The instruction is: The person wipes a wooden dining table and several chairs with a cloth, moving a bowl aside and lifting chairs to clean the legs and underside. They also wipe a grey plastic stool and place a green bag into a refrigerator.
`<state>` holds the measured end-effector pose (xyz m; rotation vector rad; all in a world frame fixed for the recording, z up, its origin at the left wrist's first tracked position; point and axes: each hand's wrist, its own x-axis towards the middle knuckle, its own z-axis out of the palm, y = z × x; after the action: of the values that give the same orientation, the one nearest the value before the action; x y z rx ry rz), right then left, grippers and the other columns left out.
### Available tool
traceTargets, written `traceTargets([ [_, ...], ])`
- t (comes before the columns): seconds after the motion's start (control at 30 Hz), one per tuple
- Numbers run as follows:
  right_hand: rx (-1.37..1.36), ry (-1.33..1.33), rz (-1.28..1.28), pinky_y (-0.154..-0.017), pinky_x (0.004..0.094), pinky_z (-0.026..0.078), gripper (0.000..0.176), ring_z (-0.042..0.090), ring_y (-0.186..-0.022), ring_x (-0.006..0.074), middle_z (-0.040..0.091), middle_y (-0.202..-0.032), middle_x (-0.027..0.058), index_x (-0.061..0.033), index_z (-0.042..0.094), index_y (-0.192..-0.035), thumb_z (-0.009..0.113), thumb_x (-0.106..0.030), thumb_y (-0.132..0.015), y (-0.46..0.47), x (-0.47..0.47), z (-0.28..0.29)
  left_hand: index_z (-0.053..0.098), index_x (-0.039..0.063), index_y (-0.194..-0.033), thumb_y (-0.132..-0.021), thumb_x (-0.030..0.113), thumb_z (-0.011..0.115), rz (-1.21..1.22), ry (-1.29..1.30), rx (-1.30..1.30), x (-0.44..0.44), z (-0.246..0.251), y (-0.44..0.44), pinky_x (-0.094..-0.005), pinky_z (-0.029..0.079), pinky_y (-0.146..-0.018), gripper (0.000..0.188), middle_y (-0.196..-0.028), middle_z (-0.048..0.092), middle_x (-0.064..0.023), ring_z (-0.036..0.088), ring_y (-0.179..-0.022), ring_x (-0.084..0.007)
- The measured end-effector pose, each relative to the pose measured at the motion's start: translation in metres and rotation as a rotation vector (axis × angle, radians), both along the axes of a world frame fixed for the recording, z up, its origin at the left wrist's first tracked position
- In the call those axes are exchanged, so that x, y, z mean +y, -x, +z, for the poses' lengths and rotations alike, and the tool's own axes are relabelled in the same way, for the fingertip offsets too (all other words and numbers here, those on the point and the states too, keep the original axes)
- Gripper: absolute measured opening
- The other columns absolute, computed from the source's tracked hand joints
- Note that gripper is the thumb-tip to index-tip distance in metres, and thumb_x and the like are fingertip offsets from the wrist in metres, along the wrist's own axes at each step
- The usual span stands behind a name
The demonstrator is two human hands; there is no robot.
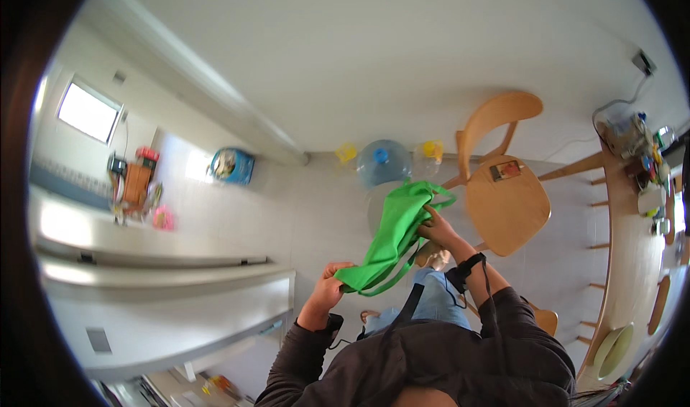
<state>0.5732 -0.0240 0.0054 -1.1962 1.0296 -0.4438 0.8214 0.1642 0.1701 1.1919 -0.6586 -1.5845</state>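
Note:
A bright green cloth tote bag (389, 234) is stretched between my two hands, hanging above the floor. My left hand (327, 288) pinches its lower left corner. Toward the other end, my right hand (435, 228) grips the bag's edge, some of its fingers hidden by the fabric. One loop handle sticks out past my right hand, and another strap sags along the near side. Behind the bag, partly covered by it, a pale round object (375, 205) shows on the floor.
Along the wall stand a large blue water jug (384, 164) and a clear plastic bottle with a yellow top (429, 156). A wooden chair (506, 207) holds a small printed packet (505, 171). Right is a long wooden table (625, 256); a blue bag (233, 165) sits left.

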Motion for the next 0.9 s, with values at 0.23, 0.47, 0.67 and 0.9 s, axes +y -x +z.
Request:
traceTargets([
  [0.23,-0.424,-0.583,0.450,-0.091,0.0318,0.047,0.038,0.056,-0.109,0.0167,0.059,-0.122,0.0056,-0.0084,0.050,-0.135,0.051,-0.019,-0.098,-0.220,0.144,0.083,0.068,-0.001,-0.094,-0.090,0.012,0.051,0.002,-0.188,-0.150,0.233,-0.002,-0.064,-0.0250,0.041,-0.062,0.022,-0.076,0.057,0.0026,0.051,-0.070,-0.0078],
  [0.47,-0.254,0.268,1.764,-0.072,0.0350,0.050,0.025,0.062,-0.074,0.0215,0.065,-0.078,0.0123,-0.0052,0.065,-0.105,0.059,-0.010,-0.081,-0.355,0.423,0.138,0.064,0.001,-0.112,-0.089,0.011,0.051,0.359,-0.235,-0.293,0.416,-0.014,-0.050,-0.0239,0.042,-0.067,0.028,-0.089,0.059,0.0025,0.051,-0.079,-0.0068],
  [0.67,-0.268,0.251,2.107,-0.072,0.0397,0.052,0.027,0.066,-0.081,0.0340,0.069,-0.089,0.0155,-0.0120,0.066,-0.108,0.060,-0.016,-0.082,-0.373,0.545,0.105,0.063,0.003,-0.114,-0.086,0.005,0.049,1.063,-0.213,-0.086,0.527,0.005,-0.018,-0.0229,0.044,-0.074,0.031,-0.096,0.062,0.0035,0.054,-0.085,-0.0069],
  [0.9,-0.216,0.413,2.416,-0.072,0.0462,0.051,0.042,0.065,-0.082,0.0371,0.070,-0.089,0.0156,-0.0190,0.054,-0.130,0.062,-0.026,-0.089,-0.418,0.621,0.065,0.061,0.002,-0.110,-0.096,0.012,0.054,1.689,-0.064,-0.105,0.630,0.051,-0.044,-0.0200,0.045,-0.071,0.019,-0.087,0.063,0.0026,0.056,-0.080,-0.0045],
])
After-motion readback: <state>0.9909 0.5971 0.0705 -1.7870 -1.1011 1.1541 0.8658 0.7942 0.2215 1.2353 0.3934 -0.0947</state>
